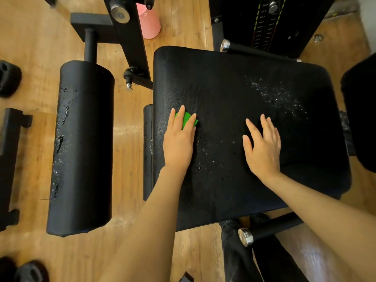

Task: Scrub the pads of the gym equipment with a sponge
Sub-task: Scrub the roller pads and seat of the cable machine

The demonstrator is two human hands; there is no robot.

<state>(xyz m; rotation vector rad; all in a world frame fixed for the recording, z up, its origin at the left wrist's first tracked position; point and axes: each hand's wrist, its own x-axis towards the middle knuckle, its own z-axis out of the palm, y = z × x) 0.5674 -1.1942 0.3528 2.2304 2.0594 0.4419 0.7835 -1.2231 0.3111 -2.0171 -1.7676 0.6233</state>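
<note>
Wooden flooring (pixel 130 139) surrounds the black seat pad (pixel 223 88). Under the left hand (pixel 179 141), straight fingers press the green sponge (pixel 186 119) flat; the right hand (pixel 263 147) rests open beside it. Scrubbing well likely means firm overlapping strokes toward the foam (pixel 278 96) beyond the fingertips.

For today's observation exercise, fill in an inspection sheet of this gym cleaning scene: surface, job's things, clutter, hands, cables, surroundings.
Surface: black seat pad, wet droplets and white foam specks on it.
Job's things: green sponge on the seat pad; roller pad to the left, wet streaks.
Clutter: pink cup on the floor.
Hands: left hand presses flat on the sponge; right hand rests flat on the seat pad.
Cables: nothing seen.
Surroundings: wooden floor, weight stack, black frame.
</note>
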